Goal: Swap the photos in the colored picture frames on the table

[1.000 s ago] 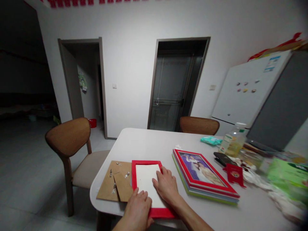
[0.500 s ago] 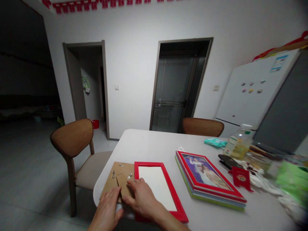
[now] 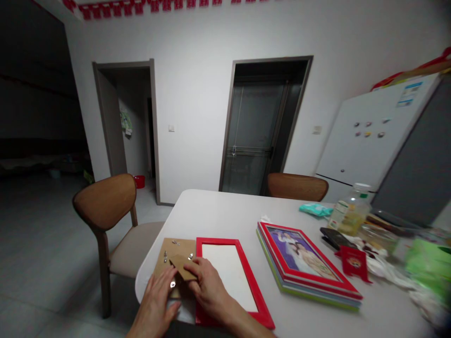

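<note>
A brown backing board (image 3: 185, 245) with small metal clips lies at the table's left corner. A flap of brown board, apparently its easel stand (image 3: 183, 267), is tilted up from the surface. My right hand (image 3: 212, 287) pinches this flap between thumb and fingers. My left hand (image 3: 158, 295) rests on the near left part of the board, fingers stretched out and thumb apart, close to the flap's edge. Beside the board lies an empty-looking red picture frame (image 3: 249, 277) around a white sheet; my right forearm crosses over it.
A stack of picture frames (image 3: 282, 263), a red-framed photo on top, stands to the right. Beyond it are a bottle (image 3: 348, 213), a dark wallet-like object (image 3: 336, 237), a red packet (image 3: 354, 263), a teal pack (image 3: 314, 209) and a green bag (image 3: 426, 263). A chair (image 3: 105, 202) stands left.
The flap on the backing board has been raised by my right hand, and a metal clip near my left fingers now shows. My left hand has barely moved.
</note>
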`<state>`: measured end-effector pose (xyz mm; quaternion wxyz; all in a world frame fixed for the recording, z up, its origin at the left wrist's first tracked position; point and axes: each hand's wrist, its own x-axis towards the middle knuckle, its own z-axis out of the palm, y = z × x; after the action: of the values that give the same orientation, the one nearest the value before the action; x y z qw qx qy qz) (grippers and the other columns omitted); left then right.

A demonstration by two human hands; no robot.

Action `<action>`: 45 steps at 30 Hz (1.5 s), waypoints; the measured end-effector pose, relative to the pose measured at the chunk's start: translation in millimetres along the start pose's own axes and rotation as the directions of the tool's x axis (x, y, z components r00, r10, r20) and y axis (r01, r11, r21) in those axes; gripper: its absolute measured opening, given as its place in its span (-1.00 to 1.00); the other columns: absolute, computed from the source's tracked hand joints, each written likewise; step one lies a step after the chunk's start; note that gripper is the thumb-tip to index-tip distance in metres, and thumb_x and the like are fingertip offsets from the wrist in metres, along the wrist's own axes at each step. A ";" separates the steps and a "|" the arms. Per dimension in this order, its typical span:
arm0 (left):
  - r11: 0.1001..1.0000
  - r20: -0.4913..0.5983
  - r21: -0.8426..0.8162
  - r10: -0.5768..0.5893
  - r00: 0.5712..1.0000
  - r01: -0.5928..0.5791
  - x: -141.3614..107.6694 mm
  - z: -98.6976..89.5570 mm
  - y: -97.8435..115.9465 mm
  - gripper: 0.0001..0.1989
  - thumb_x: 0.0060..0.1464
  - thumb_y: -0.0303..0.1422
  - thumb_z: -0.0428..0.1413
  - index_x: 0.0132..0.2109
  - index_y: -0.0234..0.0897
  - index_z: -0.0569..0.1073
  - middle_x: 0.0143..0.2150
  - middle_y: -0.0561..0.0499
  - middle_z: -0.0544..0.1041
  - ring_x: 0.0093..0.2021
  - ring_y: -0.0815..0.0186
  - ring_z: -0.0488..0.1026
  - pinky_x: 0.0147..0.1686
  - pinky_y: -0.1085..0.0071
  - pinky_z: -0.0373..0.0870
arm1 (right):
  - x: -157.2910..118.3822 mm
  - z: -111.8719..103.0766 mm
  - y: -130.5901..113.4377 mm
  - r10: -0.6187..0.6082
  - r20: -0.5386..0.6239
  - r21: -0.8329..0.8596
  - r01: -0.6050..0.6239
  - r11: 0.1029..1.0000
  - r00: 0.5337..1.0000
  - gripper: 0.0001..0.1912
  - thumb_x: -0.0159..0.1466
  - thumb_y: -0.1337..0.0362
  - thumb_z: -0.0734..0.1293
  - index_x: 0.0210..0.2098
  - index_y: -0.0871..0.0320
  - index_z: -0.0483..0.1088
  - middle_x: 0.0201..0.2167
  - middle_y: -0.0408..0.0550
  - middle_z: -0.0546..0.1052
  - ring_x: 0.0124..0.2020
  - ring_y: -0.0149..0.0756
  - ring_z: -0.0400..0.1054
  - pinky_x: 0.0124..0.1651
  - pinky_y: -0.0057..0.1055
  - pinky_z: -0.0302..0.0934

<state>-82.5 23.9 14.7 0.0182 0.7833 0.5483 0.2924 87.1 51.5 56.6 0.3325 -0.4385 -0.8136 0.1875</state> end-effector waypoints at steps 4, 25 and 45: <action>0.969 -0.166 0.235 0.119 0.979 -0.078 8.7 -29.5 2.5 -0.48 -0.17 -0.51 0.03 0.03 -0.23 0.23 0.11 -0.16 0.23 0.12 0.07 0.11 0.04 -0.08 -0.02 | 7.0 -27.2 -8.0 -0.096 -0.143 0.183 0.122 0.975 0.985 -0.68 0.07 0.46 0.19 -0.22 0.08 0.39 -0.28 -0.06 0.44 -0.25 -0.37 0.30 -0.17 -0.43 0.18; 0.990 0.385 -0.127 -0.007 0.923 0.061 27.4 12.7 97.1 -0.40 -0.22 -0.41 0.12 0.05 -0.41 0.23 0.12 -0.22 0.19 0.15 0.05 0.04 0.10 0.09 -0.02 | -42.6 -115.2 67.4 0.242 -0.081 0.220 -0.219 0.951 0.967 -0.84 0.00 0.34 0.20 -0.49 0.17 0.42 -0.40 -0.06 0.50 -0.36 -0.33 0.35 -0.27 -0.41 0.20; 0.989 0.338 -0.148 0.060 0.939 -0.009 20.3 16.1 80.3 -0.64 -0.21 -0.44 0.12 -0.16 -0.35 0.36 0.07 -0.21 0.28 0.10 0.11 0.16 0.09 0.04 -0.06 | -56.7 -72.8 82.0 0.117 -0.133 0.008 -0.117 0.993 0.984 -0.68 -0.08 0.45 0.15 -0.37 0.15 0.42 -0.26 0.02 0.46 -0.21 -0.24 0.33 -0.13 -0.30 0.19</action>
<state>-2.1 14.3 38.3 0.1645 0.8282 0.5004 0.1913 209.1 49.6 37.9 0.3745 -0.4970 -0.7625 0.1771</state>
